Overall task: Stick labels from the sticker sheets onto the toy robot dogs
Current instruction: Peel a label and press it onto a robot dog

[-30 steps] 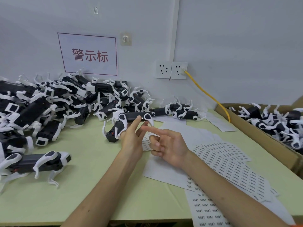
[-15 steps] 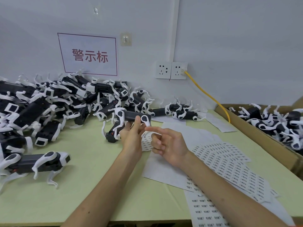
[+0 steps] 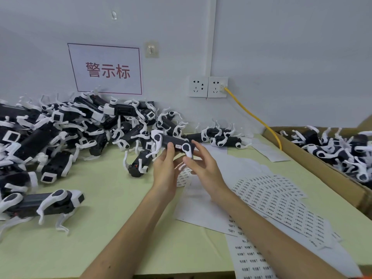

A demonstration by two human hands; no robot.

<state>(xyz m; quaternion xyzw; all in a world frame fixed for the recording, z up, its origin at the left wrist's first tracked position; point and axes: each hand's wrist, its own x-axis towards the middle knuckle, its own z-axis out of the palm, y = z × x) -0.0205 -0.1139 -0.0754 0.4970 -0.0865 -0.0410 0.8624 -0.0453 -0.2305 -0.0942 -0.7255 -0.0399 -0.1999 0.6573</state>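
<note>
Bench: a pale green table is butting against a grey wall that is carrying a red-lettered sign, twin sockets and a yellow cable running down to the right.

Edges: a pile of toy robot dogs is crowding the left and back. One single dog is standing at front left, and another dog is lying just left of the hands. A cardboard box holding more dogs is closing off the right edge. Sticker sheets are fanning over the right half. Bare tabletop is showing at front centre-left, under the forearms.

Hands: the left hand is gripping the held dog from below, thumb on its flank, above the table. The right hand is lying released, fingers mostly straight, touching the dog's right end.

Change from half a second ago: the held dog is sitting higher and level, with a small label showing on its side. The right hand's curled fingers are now spreading out.
</note>
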